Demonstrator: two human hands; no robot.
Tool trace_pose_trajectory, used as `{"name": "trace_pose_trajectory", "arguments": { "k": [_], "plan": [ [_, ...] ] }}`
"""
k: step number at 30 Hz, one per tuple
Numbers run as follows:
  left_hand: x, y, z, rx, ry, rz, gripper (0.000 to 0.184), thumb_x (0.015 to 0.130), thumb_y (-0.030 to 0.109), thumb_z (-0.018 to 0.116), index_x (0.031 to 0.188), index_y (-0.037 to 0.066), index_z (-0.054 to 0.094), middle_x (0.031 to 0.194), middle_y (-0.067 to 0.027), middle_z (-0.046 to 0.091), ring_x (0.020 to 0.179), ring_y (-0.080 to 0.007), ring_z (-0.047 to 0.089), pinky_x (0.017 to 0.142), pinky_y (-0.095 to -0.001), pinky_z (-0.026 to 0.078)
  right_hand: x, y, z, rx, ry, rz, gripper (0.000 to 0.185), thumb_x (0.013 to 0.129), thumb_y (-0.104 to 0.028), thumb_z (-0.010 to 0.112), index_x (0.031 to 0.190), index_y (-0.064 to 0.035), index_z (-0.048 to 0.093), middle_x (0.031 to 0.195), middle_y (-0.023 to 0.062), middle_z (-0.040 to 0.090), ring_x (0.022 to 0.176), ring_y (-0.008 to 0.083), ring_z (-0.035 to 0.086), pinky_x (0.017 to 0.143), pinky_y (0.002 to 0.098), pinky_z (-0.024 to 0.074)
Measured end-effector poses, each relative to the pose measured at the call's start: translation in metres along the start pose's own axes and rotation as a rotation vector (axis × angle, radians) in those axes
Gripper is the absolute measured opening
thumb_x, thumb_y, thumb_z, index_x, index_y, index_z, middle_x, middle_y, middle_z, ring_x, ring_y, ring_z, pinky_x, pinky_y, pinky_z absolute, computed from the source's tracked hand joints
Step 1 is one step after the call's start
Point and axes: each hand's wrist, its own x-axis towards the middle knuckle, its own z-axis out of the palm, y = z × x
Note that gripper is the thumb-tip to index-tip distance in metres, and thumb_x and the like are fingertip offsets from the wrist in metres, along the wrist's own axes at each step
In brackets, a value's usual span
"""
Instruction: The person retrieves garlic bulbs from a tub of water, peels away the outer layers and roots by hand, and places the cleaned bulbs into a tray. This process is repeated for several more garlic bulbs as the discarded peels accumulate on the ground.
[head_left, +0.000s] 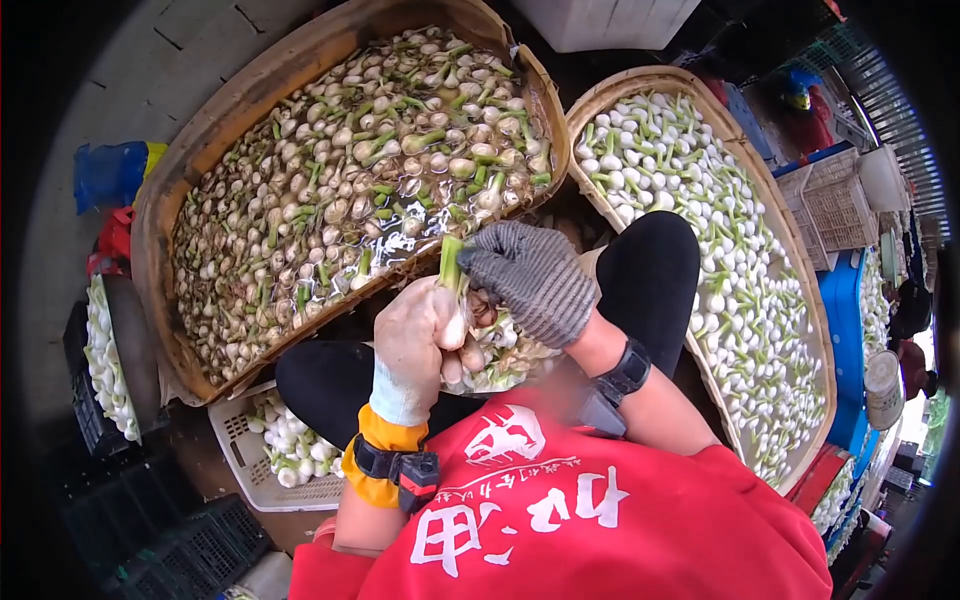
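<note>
My left hand (408, 335), in a pale glove, is closed around a white bulb with a green stem (453, 310), held upright over my lap. My right hand (530, 275), in a grey knitted glove, has its fingers pressed together at the upper green part of the same stem. Beneath both hands are more bulbs and loose peelings (505, 355), partly hidden by the gloves.
A large tub (160, 215) of unpeeled bulbs in murky water stands front left. Another long tub (575, 110) holds clean white bulbs at the right. A white basket (315, 493) of bulbs sits by my left knee. Stacked crates (838, 205) stand far right.
</note>
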Motion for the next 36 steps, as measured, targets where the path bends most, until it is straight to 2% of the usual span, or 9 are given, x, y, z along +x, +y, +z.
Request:
{"name": "trace_pose_trajectory", "arguments": {
  "k": [4, 6, 9, 13, 16, 21, 24, 32, 36],
  "plan": [
    [0.0, -0.018, 0.002, -0.372, -0.147, 0.003, 0.045, 0.101, 0.037, 0.04, 0.102, -0.005, 0.057, 0.089, -0.0151, 0.067, 0.059, -0.016, 0.063, 0.054, -0.0259, 0.05, -0.002, 0.033, 0.01, -0.029, 0.134, -0.565, 0.021, 0.087, -0.022, 0.06, 0.092, -0.004, 0.07, 0.079, 0.014, 0.064, 0.074, 0.0284, 0.064, 0.068, 0.0364, 0.0502],
    [0.001, -0.022, 0.006, -0.41, -0.044, -0.027, 0.04, 0.098, 0.034, 0.051, 0.101, -0.005, 0.061, 0.092, -0.0152, 0.067, 0.072, -0.0213, 0.065, 0.068, -0.0316, 0.053, -0.005, 0.018, 0.009, 0.085, 0.084, -0.382, 0.019, 0.086, -0.021, 0.062, 0.087, -0.0038, 0.069, 0.075, 0.0127, 0.063, 0.07, 0.0282, 0.063, 0.066, 0.0364, 0.0497],
    [0.02, -0.034, -0.007, 0.795, 0.442, 0.744, 0.027, 0.074, 0.011, 0.077, 0.097, 0.0, 0.068, 0.097, -0.0145, 0.064, 0.096, -0.0319, 0.06, 0.088, -0.0399, 0.047, -0.007, 0.006, 0.019, -0.079, 0.076, -0.002, 0.023, 0.086, -0.024, 0.063, 0.076, -0.0032, 0.064, 0.068, 0.0102, 0.061, 0.063, 0.0258, 0.06, 0.063, 0.0369, 0.0473],
    [0.02, -0.031, -0.021, 0.735, 0.382, 0.672, 0.022, 0.08, 0.011, 0.074, 0.098, 0.0, 0.068, 0.085, -0.0091, 0.064, 0.081, -0.0229, 0.06, 0.074, -0.03, 0.048, -0.006, 0.014, 0.026, 0.414, 0.04, 0.051, 0.02, 0.089, -0.021, 0.061, 0.084, -0.0017, 0.065, 0.068, 0.0045, 0.06, 0.063, 0.0137, 0.057, 0.061, 0.0297, 0.0459],
    [0.019, -0.026, -0.027, -0.038, 0.483, 0.326, 0.032, 0.098, 0.032, 0.06, 0.101, 0.001, 0.068, 0.072, 0.0034, 0.059, 0.06, -0.0012, 0.046, 0.054, -0.0169, 0.033, -0.028, 0.022, 0.011, 0.278, 0.117, 0.019, 0.02, 0.091, -0.019, 0.059, 0.09, -0.0003, 0.065, 0.072, 0.0014, 0.062, 0.066, 0.0088, 0.056, 0.063, 0.0254, 0.0465],
    [0.017, -0.025, -0.066, -0.013, 0.633, 0.231, 0.032, 0.097, 0.029, 0.06, 0.102, -0.002, 0.068, 0.074, -0.0008, 0.064, 0.059, -0.0042, 0.055, 0.051, -0.017, 0.039, -0.049, 0.032, -0.018, 0.102, -0.06, 0.427, 0.032, 0.087, -0.031, 0.069, 0.096, -0.0002, 0.066, 0.075, 0.0059, 0.064, 0.07, 0.012, 0.061, 0.068, 0.0263, 0.0498],
    [0.019, -0.019, -0.042, 0.012, 0.367, 0.191, 0.025, 0.097, 0.019, 0.06, 0.104, -0.004, 0.067, 0.074, -0.0022, 0.065, 0.059, -0.0056, 0.058, 0.054, -0.0175, 0.045, -0.031, 0.037, 0.009, -0.05, -0.143, 0.142, 0.058, 0.072, -0.044, 0.082, 0.105, 0.0004, 0.062, 0.094, 0.012, 0.065, 0.084, 0.0199, 0.063, 0.076, 0.032, 0.0501],
    [0.005, -0.015, -0.016, -0.253, 0.092, 0.095, 0.023, 0.097, 0.008, 0.052, 0.109, -0.009, 0.061, 0.089, -0.0106, 0.067, 0.071, -0.0139, 0.064, 0.065, -0.0236, 0.052, -0.024, 0.039, 0.032, 0.398, -0.088, -0.029, 0.052, 0.08, -0.031, 0.076, 0.119, -0.0029, 0.058, 0.105, 0.0079, 0.064, 0.093, 0.0179, 0.062, 0.082, 0.0312, 0.0505],
    [0.011, -0.03, -0.017, -0.384, 0.18, 0.14, 0.027, 0.101, 0.014, 0.05, 0.118, -0.006, 0.054, 0.099, -0.0102, 0.064, 0.075, -0.0108, 0.057, 0.061, -0.021, 0.045, -0.03, 0.037, 0.03, 1.39, -0.168, 0.298, 0.057, 0.084, -0.028, 0.066, 0.13, 0.0025, 0.051, 0.104, 0.0076, 0.063, 0.089, 0.0149, 0.06, 0.078, 0.0272, 0.0489]
  ]
}}
